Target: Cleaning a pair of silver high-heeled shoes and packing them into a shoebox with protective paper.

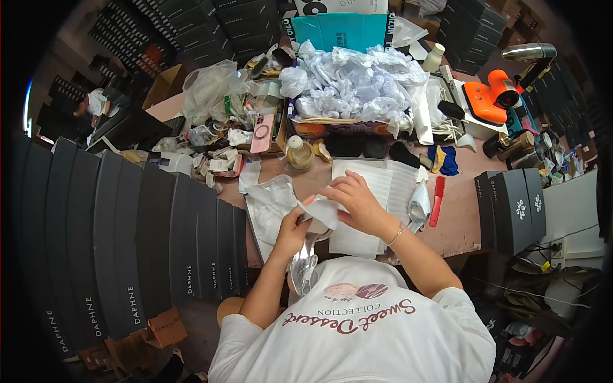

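My left hand (293, 231) is closed around the upper end of a silver shoe (302, 267), which hangs tilted in front of my shirt. A piece of white tissue paper (323, 212) stands at that end, between my two hands. With bent fingers and thumb, my right hand (359, 205) grips the paper's right side. Part of the shoe's opening is hidden by the paper and fingers. Another silver shoe (418, 210) lies to the right on white foam sheets (362, 239). Left of my hands, crumpled white paper (271, 199) lies in an open box (254, 231).
A red brush (438, 201) lies at the right. Behind my hands stand a bottle (299, 152) and a carton heaped with crumpled paper (354, 80). Dark shoe boxes line the left (153, 230) and right (511, 210). An orange device (488, 99) sits at the back right.
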Motion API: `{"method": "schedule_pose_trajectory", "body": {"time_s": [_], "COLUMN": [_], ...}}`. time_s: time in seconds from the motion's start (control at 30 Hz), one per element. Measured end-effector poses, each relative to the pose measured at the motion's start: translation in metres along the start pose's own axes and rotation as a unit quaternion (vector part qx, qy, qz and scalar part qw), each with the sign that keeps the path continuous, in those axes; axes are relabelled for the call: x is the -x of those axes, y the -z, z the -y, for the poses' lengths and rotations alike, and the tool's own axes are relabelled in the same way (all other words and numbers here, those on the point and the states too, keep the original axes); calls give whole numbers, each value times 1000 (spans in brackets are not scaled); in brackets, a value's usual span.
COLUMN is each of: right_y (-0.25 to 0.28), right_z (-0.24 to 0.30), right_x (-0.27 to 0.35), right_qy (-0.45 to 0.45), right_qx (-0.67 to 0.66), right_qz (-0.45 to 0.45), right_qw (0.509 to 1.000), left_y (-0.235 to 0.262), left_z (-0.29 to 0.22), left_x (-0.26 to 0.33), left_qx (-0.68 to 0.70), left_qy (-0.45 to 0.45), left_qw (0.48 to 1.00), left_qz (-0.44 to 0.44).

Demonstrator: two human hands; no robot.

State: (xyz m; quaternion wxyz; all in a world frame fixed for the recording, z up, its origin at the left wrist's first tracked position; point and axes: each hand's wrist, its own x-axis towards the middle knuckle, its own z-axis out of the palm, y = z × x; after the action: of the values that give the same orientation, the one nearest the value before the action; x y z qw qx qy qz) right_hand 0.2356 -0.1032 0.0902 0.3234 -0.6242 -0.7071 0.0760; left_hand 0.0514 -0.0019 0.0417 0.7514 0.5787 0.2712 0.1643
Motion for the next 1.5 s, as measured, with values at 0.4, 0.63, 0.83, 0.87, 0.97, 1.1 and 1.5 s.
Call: {"method": "schedule_pose_trajectory", "body": {"time_s": [0.4,0.63,0.83,0.87,0.97,1.1,1.5], "right_y": [-35,-26,-27,-34,-51,-57,-80], "right_z": [27,15,-54,-56,-55,-47,8], "right_x": [23,30,33,36,27,-9,2], "right_qy": [75,23,-402,-403,-393,-292,82], "right_qx": [58,-114,-482,-574,-583,-390,-20], "right_qz": [20,-47,-179,-143,-156,-207,4], "right_qw": [995,992,758,698,694,848,996], "left_y": [12,5,2,5,3,7,18], "left_z": [2,6,2,2,5,38,19], "left_x": [11,11,14,13,6,-9,-3], "left_qx": [252,80,155,160,118,164,379], "left_qy": [28,-5,36,35,12,-36,119], "left_qw": [964,995,987,986,988,973,914], "left_qz": [82,-66,-30,-25,-101,-161,-87]}}
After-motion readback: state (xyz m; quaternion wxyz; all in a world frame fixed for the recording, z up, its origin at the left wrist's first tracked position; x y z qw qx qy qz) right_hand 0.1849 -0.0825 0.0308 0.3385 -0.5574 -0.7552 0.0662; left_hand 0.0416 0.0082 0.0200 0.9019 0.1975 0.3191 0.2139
